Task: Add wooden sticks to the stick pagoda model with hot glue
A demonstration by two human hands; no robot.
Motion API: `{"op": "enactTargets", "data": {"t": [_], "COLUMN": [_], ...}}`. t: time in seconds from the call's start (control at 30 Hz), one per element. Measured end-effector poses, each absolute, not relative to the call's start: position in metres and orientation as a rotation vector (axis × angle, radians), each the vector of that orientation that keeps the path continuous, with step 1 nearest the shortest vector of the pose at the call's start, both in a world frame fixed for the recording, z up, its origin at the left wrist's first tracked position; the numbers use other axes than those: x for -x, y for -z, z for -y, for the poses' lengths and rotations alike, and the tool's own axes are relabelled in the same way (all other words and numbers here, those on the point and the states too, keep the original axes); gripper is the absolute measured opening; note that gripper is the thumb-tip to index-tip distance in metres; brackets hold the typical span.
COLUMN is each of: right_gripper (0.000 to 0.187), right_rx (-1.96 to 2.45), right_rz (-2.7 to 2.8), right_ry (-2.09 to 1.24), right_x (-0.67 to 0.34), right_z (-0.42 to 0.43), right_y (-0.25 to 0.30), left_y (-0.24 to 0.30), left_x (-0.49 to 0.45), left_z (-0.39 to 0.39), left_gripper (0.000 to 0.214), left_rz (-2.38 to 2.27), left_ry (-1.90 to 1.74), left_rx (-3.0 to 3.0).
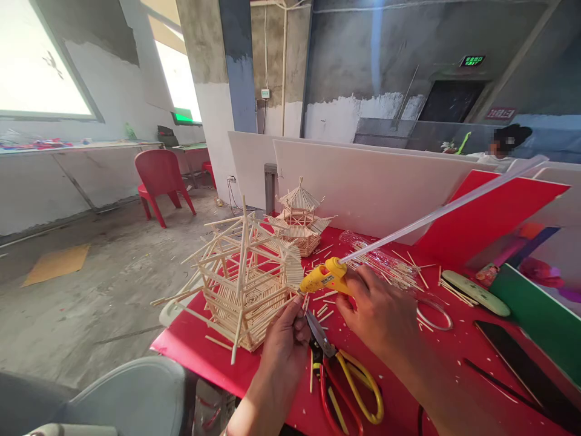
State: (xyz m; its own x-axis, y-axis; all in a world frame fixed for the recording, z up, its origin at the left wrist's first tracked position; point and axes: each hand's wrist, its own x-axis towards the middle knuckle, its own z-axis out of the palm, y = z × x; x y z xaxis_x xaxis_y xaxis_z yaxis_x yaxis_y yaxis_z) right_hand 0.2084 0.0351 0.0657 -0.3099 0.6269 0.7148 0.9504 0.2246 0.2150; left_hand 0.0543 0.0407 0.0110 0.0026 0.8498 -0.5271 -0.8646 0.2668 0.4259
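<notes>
My right hand (pixel 381 315) is wrapped round a yellow hot glue gun (pixel 324 275), and a long clear glue stick (pixel 445 209) juts from its back end. The gun's nozzle points left, right at the fingertips of my left hand (pixel 285 339). Those fingers are pinched together; whatever small piece they hold is hidden. Just beyond my left hand stands an open pavilion frame of thin wooden sticks (pixel 245 303), its roof partly covered with slats. Under my wrists lie scissors with yellow handles (pixel 374 393) and pliers with red handles (pixel 324 393).
A finished-looking stick pagoda (pixel 299 221) stands behind on the red tabletop (pixel 218 363). Loose sticks (pixel 394 269) in plastic, a green case (pixel 476 293) and a phone (pixel 508 357) lie to the right. White boards (pixel 358 188) line the back; a person (pixel 503 148) sits beyond.
</notes>
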Motion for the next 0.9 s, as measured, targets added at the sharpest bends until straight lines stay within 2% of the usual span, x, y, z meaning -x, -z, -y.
{"op": "enactTargets", "data": {"t": [0.9], "right_gripper": [0.014], "right_rx": [1.410], "right_rz": [2.002], "right_ry": [0.913], "right_x": [-0.2176], "right_z": [-0.0282], "right_y": [-0.0616], "left_y": [-0.0115], "left_x": [-0.0552], "left_z": [-0.0399], "left_gripper": [0.022], "left_rz": [-0.813], "left_ry": [-1.351], "left_rx": [0.050]}}
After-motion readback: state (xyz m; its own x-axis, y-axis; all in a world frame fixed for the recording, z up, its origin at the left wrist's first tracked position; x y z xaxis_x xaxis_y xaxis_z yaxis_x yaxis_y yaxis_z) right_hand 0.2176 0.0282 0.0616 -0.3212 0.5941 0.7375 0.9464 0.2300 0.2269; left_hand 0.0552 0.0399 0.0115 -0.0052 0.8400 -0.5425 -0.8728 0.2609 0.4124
